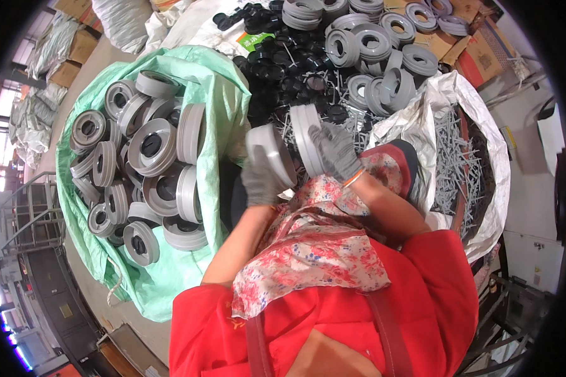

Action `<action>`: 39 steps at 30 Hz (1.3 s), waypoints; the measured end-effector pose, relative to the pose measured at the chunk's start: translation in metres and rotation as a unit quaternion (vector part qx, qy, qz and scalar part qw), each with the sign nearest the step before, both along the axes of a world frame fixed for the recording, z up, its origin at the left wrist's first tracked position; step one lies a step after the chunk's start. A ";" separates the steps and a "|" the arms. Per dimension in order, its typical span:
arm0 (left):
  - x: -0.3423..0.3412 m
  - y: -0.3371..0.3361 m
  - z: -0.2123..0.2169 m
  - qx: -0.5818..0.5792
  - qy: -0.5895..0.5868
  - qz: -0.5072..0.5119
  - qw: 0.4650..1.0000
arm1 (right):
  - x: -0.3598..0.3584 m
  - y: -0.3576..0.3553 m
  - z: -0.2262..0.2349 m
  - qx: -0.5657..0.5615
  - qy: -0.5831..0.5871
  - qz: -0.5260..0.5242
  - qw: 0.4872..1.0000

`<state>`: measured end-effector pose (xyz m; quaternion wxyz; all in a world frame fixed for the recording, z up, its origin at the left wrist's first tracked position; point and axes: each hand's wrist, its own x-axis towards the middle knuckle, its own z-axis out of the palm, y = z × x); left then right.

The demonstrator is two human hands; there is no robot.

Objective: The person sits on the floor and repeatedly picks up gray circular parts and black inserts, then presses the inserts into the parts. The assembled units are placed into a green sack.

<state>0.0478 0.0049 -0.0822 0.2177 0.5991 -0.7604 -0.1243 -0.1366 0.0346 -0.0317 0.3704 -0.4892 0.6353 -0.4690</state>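
Note:
Both my hands wear grey work gloves and hold grey plastic rings in front of my lap. My left hand (260,181) is closed on the side of a smooth-walled grey plastic ring (269,151), which is tilted. Just to its right, my right hand (337,152) grips a ribbed grey plastic ring (305,135) by its side, its fingers partly hidden behind the rim. The two rings stand close together, faces turned sideways. Beyond them lies a pile of black plastic caps (292,81) mixed with thin grey plastic sticks.
At left, a green woven sack (226,91) holds several grey rings (151,147), some with black centres. More grey rings (372,41) are heaped at the far right. A white sack (493,135) of thin grey sticks (449,166) stands right; a cardboard box (484,50) lies beyond.

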 end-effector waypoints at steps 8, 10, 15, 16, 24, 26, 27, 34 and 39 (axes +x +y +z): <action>0.011 -0.018 0.021 0.027 0.316 0.022 0.948 | -0.069 -0.064 -0.048 0.130 0.227 0.086 0.961; 0.005 -0.018 0.039 0.107 0.339 0.034 0.934 | -0.111 -0.094 -0.099 0.045 0.370 0.061 0.926; 0.003 -0.019 0.039 0.214 0.425 0.054 0.878 | -0.146 -0.142 -0.209 0.194 0.489 0.130 0.840; -0.006 -0.019 0.046 0.245 0.450 0.044 0.858 | -0.160 -0.140 -0.247 0.171 0.523 0.129 0.825; -0.016 -0.023 0.023 0.378 0.668 0.107 0.632 | -0.085 -0.126 -0.093 0.019 0.244 0.139 0.959; -0.016 -0.022 0.018 0.416 0.744 0.085 0.516 | -0.054 -0.103 -0.034 -0.001 0.108 0.169 0.980; -0.015 -0.020 0.012 0.416 0.754 0.039 0.507 | -0.044 -0.090 -0.015 -0.023 0.117 0.210 0.970; 0.009 0.003 0.030 0.383 0.640 0.022 0.665 | -0.013 -0.054 0.014 -0.070 0.334 0.310 0.887; 0.013 0.022 0.071 0.388 0.641 -0.041 0.661 | -0.005 -0.036 0.035 -0.173 0.390 0.357 0.831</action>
